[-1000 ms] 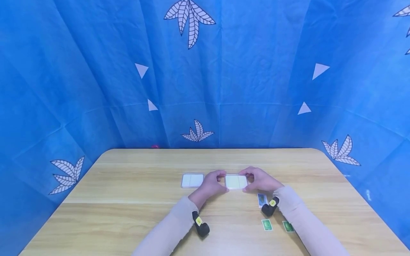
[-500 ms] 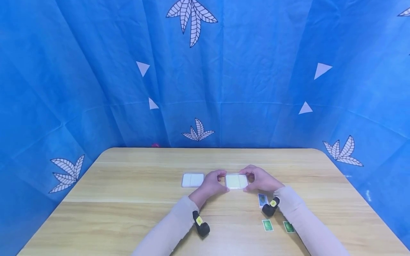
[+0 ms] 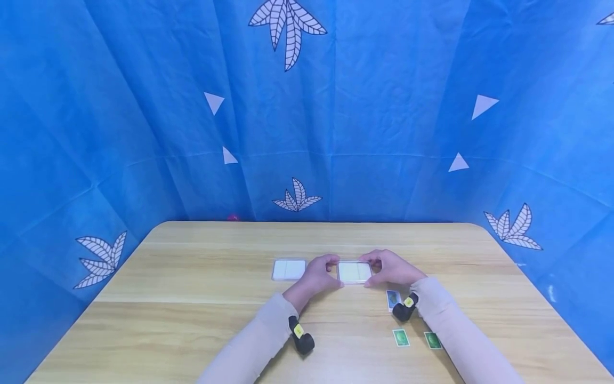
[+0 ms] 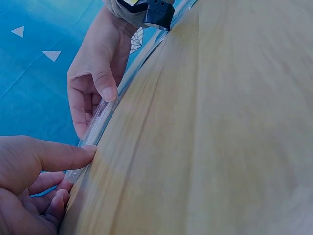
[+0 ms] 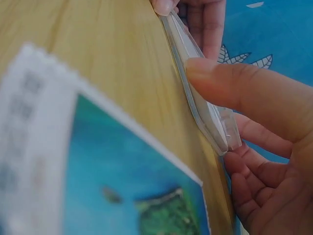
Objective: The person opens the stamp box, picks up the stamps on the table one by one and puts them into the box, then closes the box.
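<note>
A flat clear plastic case (image 3: 354, 272) with a white inside lies near the middle of the table, between both hands. My left hand (image 3: 316, 276) pinches its left end, thumb at the near edge and fingers at the far edge. On the opposite end, my right hand (image 3: 393, 268) grips it the same way. The right wrist view shows the case edge-on, with the right thumb (image 5: 220, 81) along its near side. Just left of the left hand lies a second, similar case (image 3: 289, 270). A blue postage stamp (image 3: 393, 300) lies below the right hand, partly behind the wrist camera.
Two green stamps (image 3: 401, 337) lie nearer the front of the wooden table (image 3: 192, 330), one beside the right sleeve (image 3: 460, 330). A blue patterned curtain (image 3: 384, 106) hangs behind the table and along both sides.
The head view has shifted very slightly. Both hands keep their hold on the case, and nothing on the table has visibly moved.
</note>
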`<state>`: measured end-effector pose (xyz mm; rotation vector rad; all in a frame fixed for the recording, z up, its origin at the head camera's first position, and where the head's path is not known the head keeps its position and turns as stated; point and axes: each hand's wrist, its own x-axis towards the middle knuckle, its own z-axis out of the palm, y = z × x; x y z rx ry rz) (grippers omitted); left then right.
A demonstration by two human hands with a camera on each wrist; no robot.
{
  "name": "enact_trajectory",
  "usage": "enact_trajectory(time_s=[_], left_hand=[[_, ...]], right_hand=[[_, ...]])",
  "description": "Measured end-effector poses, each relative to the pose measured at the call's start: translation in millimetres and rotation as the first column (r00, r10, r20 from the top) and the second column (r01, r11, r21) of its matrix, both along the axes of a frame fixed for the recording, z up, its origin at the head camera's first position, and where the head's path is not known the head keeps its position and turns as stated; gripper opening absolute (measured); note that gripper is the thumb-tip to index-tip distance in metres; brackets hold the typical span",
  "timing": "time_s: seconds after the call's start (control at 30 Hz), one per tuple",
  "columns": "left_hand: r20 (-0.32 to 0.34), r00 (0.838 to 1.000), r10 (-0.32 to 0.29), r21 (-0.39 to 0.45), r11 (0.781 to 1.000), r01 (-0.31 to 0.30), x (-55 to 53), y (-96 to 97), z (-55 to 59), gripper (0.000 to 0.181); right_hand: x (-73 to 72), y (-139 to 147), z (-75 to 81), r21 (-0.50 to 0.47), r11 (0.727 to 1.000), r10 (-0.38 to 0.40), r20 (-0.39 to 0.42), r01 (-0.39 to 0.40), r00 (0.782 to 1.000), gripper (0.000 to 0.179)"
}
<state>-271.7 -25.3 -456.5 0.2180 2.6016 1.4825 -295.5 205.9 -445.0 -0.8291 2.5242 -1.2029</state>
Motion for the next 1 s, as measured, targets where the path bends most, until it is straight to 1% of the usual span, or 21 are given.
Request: enact_trajectory(time_s=[0.23, 0.37, 0.67, 0.87, 1.0], left_hand=[[0.01, 1.0, -0.001, -0.008, 1.0, 0.001, 0.0, -0.5, -1.1, 0.067], [0.01, 1.0, -0.006, -0.006, 1.0, 0.006, 0.2, -0.5, -1.6, 0.067], [-0.003, 1.0, -0.011, 0.015, 1.0, 0.011, 0.0, 1.6, -1.7, 0.068], [0.006, 1.0, 0.016, 0.025, 1.0, -0.016, 0.5, 3.6, -1.3, 0.069], [0.025, 0.999, 0.038, 0.026, 0.999, -0.039, 1.6, 5.1, -0.6, 0.069]], right_hand=[[1.6, -0.8, 1.6, -0.028, 1.0, 0.009, 0.0, -0.009, 1.0, 0.051], [-0.2, 1.7, 0.6, -0.013, 1.0, 0.015, -0.006, -0.015, 1.0, 0.051], [-2.4, 4.6, -1.3, -0.035, 0.999, 0.01, 0.048, -0.008, 0.999, 0.055], [-2.1, 6.5, -0.6, -0.029, 0.999, 0.018, 0.063, -0.017, 0.998, 0.054], [-3.1, 9.0, 0.9, -0.049, 0.999, 0.029, 0.098, -0.025, 0.995, 0.056]])
